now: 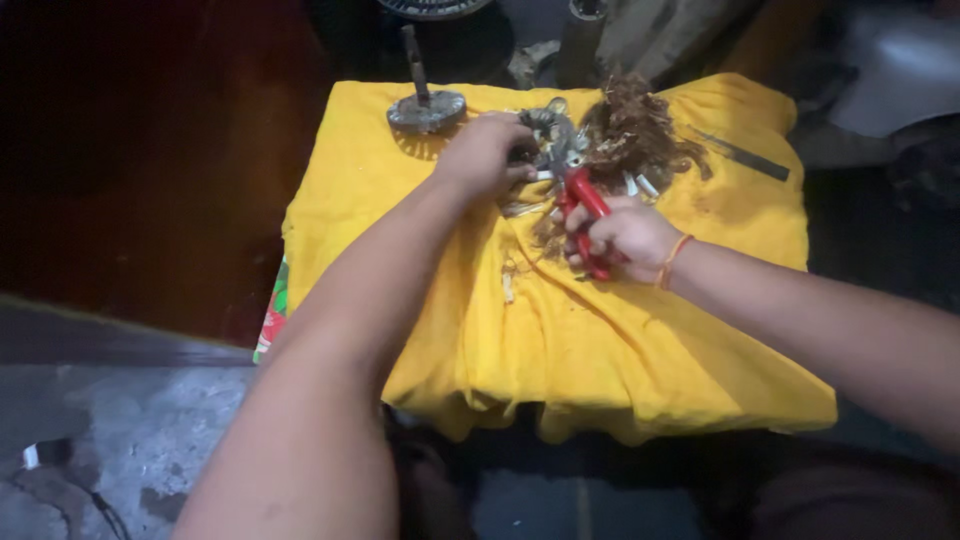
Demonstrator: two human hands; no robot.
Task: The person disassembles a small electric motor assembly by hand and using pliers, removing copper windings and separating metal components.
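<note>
Pliers, red-handled: clamped in right hand, long axis pointing up-left toward metal part. Left hand closed on that part, just beyond the tool's nose, over yellow cloth.

Plier tips hidden, obj blurred

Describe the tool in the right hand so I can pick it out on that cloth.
Start at the yellow cloth draped over the work surface. Near its top middle, beside the brown tangle of wire, the right hand grips a pair of pliers. Their bright red handles set them apart from the grey metal parts around them.
</note>
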